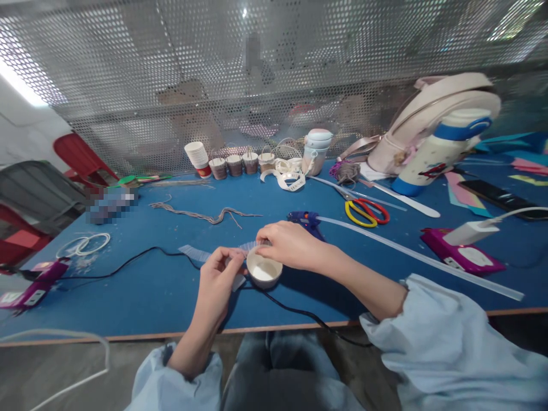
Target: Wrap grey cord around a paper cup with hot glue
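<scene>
A small, short paper cup (264,269) with a white inside stands near the front of the blue table, its mouth facing up. My right hand (287,242) is closed on the cup's far rim, fingers bent over the edge. At the cup's left side, my left hand (219,277) pinches with thumb and forefinger; what lies between them is too small to make out. A pale striped strip (194,253) runs out from behind my left hand. Just beyond my right hand lies a blue glue gun (305,219) with a long clear glue stick (411,254) in its back.
Scissors (362,212), a white ribbon (287,178) and twisted cords (214,218) lie farther back. Several covered cups (234,165), stacked paper cups (197,157) and a bottle (317,151) line the mesh panel. A black cable (295,311) crosses the front edge. Purple power strips (464,251) sit at both sides.
</scene>
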Motion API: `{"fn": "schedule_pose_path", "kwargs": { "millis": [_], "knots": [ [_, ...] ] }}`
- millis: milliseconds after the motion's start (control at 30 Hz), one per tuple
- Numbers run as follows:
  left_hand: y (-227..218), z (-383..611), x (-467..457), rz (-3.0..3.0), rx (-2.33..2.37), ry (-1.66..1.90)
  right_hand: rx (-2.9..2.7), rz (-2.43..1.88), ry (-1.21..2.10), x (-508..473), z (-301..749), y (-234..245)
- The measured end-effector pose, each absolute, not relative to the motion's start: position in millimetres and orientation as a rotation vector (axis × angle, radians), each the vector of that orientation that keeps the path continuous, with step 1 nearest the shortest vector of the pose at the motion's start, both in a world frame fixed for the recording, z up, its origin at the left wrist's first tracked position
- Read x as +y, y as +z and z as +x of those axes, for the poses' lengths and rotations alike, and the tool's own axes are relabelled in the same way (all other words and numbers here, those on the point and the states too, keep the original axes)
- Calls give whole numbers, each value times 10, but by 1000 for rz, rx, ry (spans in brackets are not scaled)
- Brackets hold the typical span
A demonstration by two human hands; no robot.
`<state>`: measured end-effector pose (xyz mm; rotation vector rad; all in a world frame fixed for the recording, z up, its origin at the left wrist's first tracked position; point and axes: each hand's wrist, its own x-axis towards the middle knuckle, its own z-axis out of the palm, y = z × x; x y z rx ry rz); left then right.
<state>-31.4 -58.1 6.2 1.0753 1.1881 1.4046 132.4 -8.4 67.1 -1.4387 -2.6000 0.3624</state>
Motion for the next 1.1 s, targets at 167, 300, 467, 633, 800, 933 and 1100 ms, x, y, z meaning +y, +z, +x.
{"fn": "schedule_pose_path", "kwargs": {
  "millis": [167, 300, 467, 633, 800, 933, 1100],
  "knots": [
    [51, -328, -604, 1121, 1176, 1409, -2642, -1380, 314, -28, 1303, 623],
    [42, -332, -599, 1141, 1173, 1404, -2709, -1291, 248, 7, 1290, 570],
    [33, -331, -579, 1145, 1186, 1412, -2776, -1264, 110, -13, 1267, 581],
    [15, -333, -580, 1138, 1189, 1408, -2820, -1256, -39, -47, 1255, 641],
    [20, -331, -588, 1134, 1180, 1418, -2876, -1216, -222, -94, 1238, 656],
    [36, -332, -591, 1120, 1184, 1412, -2866, -1199, -166, -108, 1252, 625],
    [43, -337, -599, 1110, 1176, 1419, -2833, -1189, -69, -94, 1287, 642]
  ]
}}
